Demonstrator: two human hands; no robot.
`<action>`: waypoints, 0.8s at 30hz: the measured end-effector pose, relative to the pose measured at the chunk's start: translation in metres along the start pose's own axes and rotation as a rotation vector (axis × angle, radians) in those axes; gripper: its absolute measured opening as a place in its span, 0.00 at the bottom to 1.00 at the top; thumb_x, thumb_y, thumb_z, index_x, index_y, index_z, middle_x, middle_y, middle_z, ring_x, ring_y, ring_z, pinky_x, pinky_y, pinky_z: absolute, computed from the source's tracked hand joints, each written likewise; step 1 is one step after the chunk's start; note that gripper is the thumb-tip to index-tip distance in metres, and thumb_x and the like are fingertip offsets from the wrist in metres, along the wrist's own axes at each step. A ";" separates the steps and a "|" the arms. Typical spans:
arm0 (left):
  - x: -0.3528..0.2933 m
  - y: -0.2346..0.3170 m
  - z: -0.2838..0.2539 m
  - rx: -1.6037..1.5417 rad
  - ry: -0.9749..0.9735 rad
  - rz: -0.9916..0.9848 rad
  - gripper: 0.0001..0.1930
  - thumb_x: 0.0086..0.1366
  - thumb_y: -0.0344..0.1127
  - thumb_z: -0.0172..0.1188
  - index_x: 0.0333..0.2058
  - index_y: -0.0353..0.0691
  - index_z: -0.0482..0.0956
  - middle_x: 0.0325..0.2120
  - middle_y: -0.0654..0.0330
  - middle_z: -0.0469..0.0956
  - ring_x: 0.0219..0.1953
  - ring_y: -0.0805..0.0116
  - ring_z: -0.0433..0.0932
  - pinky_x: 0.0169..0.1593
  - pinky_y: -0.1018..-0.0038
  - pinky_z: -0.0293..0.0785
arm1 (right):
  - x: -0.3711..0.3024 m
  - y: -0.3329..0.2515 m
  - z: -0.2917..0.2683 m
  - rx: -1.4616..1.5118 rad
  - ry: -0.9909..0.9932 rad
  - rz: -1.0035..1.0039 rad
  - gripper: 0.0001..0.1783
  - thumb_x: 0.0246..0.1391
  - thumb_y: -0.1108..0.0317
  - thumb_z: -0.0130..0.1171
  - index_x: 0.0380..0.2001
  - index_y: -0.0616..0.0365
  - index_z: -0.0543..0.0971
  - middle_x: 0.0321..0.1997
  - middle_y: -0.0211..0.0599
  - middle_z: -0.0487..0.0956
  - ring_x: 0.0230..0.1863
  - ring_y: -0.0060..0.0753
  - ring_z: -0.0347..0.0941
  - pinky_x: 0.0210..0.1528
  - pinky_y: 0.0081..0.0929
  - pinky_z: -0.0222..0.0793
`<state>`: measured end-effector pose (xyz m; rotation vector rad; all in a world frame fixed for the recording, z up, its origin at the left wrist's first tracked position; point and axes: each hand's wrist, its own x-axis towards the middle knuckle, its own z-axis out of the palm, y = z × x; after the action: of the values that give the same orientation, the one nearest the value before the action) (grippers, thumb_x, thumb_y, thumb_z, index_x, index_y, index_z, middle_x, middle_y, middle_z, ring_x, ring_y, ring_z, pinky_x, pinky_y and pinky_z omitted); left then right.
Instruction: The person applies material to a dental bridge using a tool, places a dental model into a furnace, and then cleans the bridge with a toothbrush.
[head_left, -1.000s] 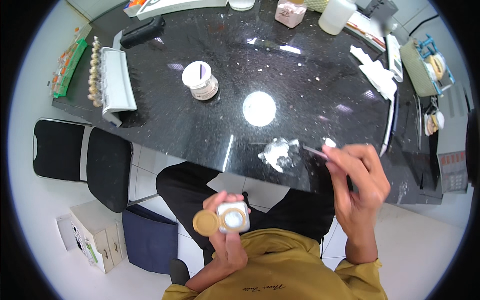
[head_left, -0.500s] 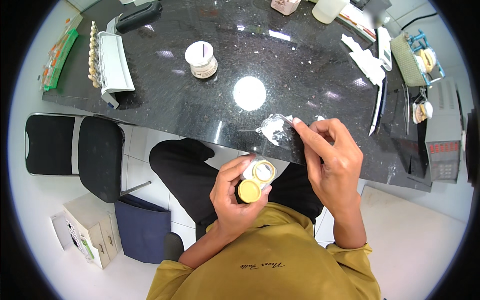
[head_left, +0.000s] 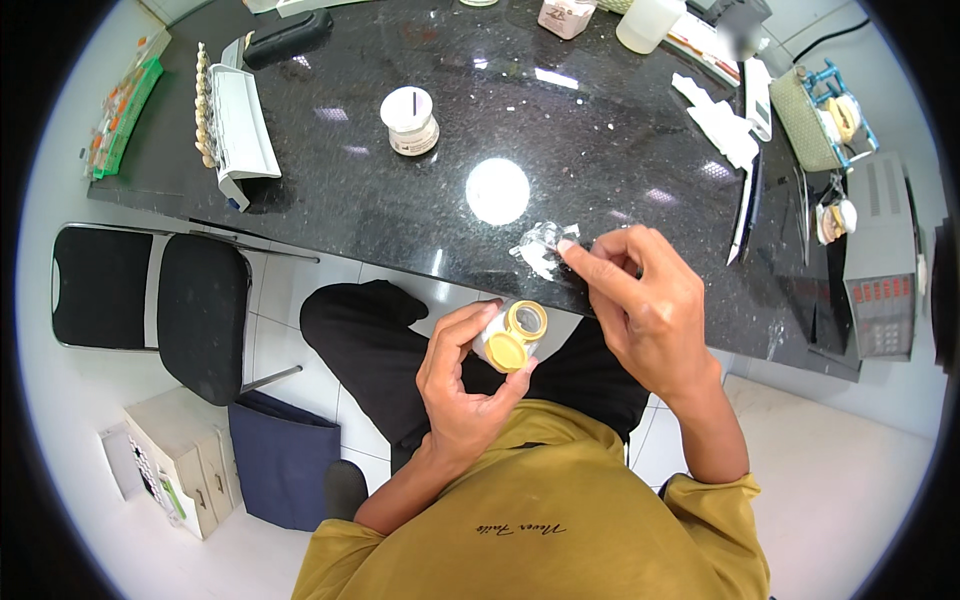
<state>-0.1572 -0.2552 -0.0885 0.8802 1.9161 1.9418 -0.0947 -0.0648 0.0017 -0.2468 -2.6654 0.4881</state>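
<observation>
Below the table edge my left hand (head_left: pixel 462 370) is wrapped round a small pale jar (head_left: pixel 492 338) with a yellow rim. Its yellow flip cap (head_left: pixel 506 352) hangs open toward me, and the round mouth faces up. At the near table edge my right hand (head_left: pixel 645 300) is closed in a pinch. Thumb and forefinger meet at the edge of a crumpled clear plastic film (head_left: pixel 540 243), which has white material on it and lies on the dark tabletop. The remaining fingers curl inward.
A lidded white tub (head_left: pixel 410 122) stands on the glossy black table (head_left: pixel 330 180). To the left is a white holder (head_left: pixel 246 125) with a row of tooth-shaped tabs. Dental models on a blue frame (head_left: pixel 840 115), white tissue (head_left: pixel 718 120) and slim tools (head_left: pixel 745 215) lie at right.
My right hand has moved left and slightly down, its fingertips closer to the film's middle. The jar has tilted a little and risen slightly in my left hand.
</observation>
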 end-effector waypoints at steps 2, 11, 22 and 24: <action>0.001 0.001 0.000 0.007 -0.004 -0.001 0.30 0.54 0.17 0.69 0.56 0.32 0.70 0.54 0.49 0.71 0.56 0.62 0.76 0.58 0.70 0.77 | -0.006 0.000 -0.003 0.014 -0.014 -0.012 0.20 0.43 0.81 0.67 0.43 0.55 0.86 0.33 0.32 0.76 0.32 0.32 0.74 0.33 0.30 0.74; -0.002 0.003 0.000 -0.001 0.032 -0.051 0.30 0.50 0.20 0.74 0.53 0.30 0.73 0.51 0.47 0.75 0.54 0.57 0.79 0.58 0.67 0.78 | 0.015 0.012 0.006 -0.054 0.034 -0.130 0.17 0.41 0.78 0.65 0.38 0.51 0.86 0.34 0.28 0.77 0.34 0.32 0.75 0.37 0.30 0.73; -0.003 0.002 0.000 -0.001 0.038 -0.059 0.29 0.51 0.21 0.74 0.53 0.30 0.74 0.51 0.47 0.76 0.53 0.58 0.79 0.57 0.68 0.78 | 0.010 0.009 0.003 -0.091 0.070 -0.057 0.16 0.41 0.77 0.67 0.38 0.51 0.87 0.34 0.27 0.79 0.34 0.32 0.75 0.36 0.31 0.72; -0.003 0.002 0.001 0.010 0.037 -0.064 0.28 0.51 0.21 0.74 0.52 0.29 0.75 0.51 0.48 0.76 0.52 0.59 0.80 0.56 0.68 0.78 | 0.010 0.010 0.006 -0.077 0.061 -0.069 0.15 0.43 0.77 0.68 0.38 0.51 0.87 0.34 0.28 0.79 0.34 0.31 0.76 0.36 0.31 0.72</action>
<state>-0.1538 -0.2568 -0.0872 0.7811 1.9516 1.9256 -0.1051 -0.0550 -0.0031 -0.1883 -2.6267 0.3513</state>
